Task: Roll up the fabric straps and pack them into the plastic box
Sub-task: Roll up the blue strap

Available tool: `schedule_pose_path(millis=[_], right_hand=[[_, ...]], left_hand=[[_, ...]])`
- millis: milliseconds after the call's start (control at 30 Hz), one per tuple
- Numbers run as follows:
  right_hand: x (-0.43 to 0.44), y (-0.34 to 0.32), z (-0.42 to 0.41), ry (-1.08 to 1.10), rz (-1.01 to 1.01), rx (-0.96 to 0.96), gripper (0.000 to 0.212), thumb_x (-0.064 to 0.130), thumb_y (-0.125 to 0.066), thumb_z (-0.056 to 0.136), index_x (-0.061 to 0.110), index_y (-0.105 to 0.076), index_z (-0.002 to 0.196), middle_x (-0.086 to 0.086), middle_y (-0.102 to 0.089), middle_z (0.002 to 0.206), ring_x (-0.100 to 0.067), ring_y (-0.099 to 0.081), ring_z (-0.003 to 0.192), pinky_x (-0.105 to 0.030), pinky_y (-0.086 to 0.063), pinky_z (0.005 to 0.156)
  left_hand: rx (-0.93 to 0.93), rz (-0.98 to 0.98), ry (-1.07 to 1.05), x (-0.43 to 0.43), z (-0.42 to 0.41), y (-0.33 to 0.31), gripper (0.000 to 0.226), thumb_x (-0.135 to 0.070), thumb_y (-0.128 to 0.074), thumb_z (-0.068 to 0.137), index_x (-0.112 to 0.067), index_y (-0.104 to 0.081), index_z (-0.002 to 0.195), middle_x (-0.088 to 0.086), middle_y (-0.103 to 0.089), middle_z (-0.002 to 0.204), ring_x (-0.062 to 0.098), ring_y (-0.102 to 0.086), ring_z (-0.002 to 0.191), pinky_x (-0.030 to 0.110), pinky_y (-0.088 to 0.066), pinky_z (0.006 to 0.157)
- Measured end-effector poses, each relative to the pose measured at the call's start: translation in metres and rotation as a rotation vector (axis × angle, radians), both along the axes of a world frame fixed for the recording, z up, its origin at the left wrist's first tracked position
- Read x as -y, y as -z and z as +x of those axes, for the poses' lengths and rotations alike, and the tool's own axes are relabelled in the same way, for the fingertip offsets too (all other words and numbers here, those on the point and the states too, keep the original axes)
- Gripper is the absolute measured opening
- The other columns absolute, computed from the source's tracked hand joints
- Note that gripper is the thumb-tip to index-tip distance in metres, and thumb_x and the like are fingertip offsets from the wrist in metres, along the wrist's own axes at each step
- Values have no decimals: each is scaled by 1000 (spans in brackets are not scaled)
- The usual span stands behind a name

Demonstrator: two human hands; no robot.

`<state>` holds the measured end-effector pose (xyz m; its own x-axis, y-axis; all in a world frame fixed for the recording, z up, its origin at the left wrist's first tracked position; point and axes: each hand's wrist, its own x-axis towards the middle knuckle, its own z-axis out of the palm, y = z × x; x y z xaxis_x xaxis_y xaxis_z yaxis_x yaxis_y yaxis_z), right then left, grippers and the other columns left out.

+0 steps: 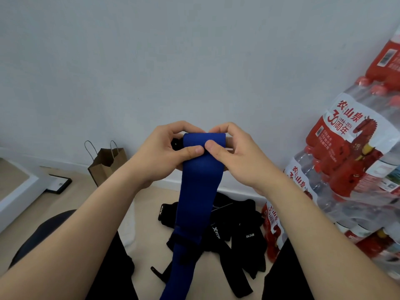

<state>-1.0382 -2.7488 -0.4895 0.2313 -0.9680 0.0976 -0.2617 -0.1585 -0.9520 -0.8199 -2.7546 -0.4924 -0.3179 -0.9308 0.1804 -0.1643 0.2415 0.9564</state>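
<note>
Fingers of the left hand (161, 152) at 9 o'clock and the right hand (238, 156) at 3 o'clock curl round the rolled top of the blue strap (198, 191), thumbs pressing its front. Its tail hangs toward 6 o'clock over black straps (238, 232).

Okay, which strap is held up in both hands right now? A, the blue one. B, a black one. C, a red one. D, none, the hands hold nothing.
A: the left hand and right hand both pinch the top end of the blue strap, while the black straps lie on the floor.
</note>
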Motion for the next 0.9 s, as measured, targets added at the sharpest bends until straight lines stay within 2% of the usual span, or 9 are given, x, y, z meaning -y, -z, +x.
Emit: schedule_pose_path(millis=[67, 133, 267, 433, 567, 667, 733, 833, 900], right_hand=[[0, -1, 3, -15, 120, 11, 41, 61, -53, 108, 24, -66, 120, -8, -78, 119, -23, -79, 103, -52, -67, 89], [0, -2, 4, -2, 162, -37, 55, 69, -45, 107, 23, -69, 123, -5, -79, 118, -22, -80, 103, -48, -67, 87], [-1, -1, 5, 42, 112, 8, 31, 54, -55, 110, 26, -65, 101, 0, -72, 106, -18, -68, 92, -36, -53, 79], [-5, 0, 10, 77, 25, 0, 20, 46, -61, 109, 26, -62, 113, -8, -72, 120, -25, -72, 112, -44, -59, 97], [-7, -1, 10, 83, -2, 82, 16, 30, -76, 103, 27, -64, 113, -6, -72, 117, -14, -73, 93, -32, -61, 78], [-4, -5, 3, 76, -42, 115, 26, 26, -82, 98, 28, -66, 118, -4, -73, 122, -25, -77, 103, -45, -66, 89], [-3, -8, -2, 27, -87, 28, 21, 29, -77, 102, 26, -69, 121, 0, -79, 115, -24, -78, 103, -51, -63, 96], [-4, -7, -4, -5, -139, -61, 19, 26, -74, 104, 25, -74, 123, 1, -84, 102, -20, -81, 95, -55, -65, 90], [-4, -6, -5, 10, -172, -68, 20, 22, -77, 102, 27, -76, 121, 2, -84, 100, -18, -82, 91, -51, -67, 86]], left_hand=[[-6, 1, 15, -1, -3, 2, 25, -3, -78, 96, -18, -74, 116, 6, -82, 102, 22, -81, 90, 31, -64, 68], [25, -19, 25, -3, -7, 5, 25, -2, -79, 95, -19, -73, 112, 5, -80, 105, 23, -79, 91, 31, -63, 68], [35, -53, 24, -4, -10, 7, 21, -1, -75, 98, -15, -66, 110, 7, -77, 114, 31, -75, 101, 45, -66, 81], [29, 52, 29, -3, -4, 2, 20, -28, -68, 106, -16, -71, 121, 5, -81, 113, 26, -77, 110, 40, -63, 99], [21, 152, 88, -5, -1, -1, 26, -31, -59, 110, -16, -71, 128, 12, -81, 112, 31, -79, 107, 44, -66, 90], [25, 90, 28, -4, 4, -4, 19, -23, -65, 108, -24, -70, 126, 9, -80, 108, 32, -79, 100, 46, -68, 81], [-9, 77, 33, -4, 6, -4, 20, -18, -67, 107, -24, -69, 125, 9, -79, 109, 31, -79, 99, 42, -68, 76], [-23, 48, 21, -5, 8, -5, 23, -15, -77, 99, -25, -73, 119, 8, -79, 109, 30, -79, 98, 40, -67, 76], [38, -4, -52, -2, 12, -5, 28, -20, -91, 86, -30, -79, 108, 6, -80, 96, 23, -79, 85, 30, -66, 76]])
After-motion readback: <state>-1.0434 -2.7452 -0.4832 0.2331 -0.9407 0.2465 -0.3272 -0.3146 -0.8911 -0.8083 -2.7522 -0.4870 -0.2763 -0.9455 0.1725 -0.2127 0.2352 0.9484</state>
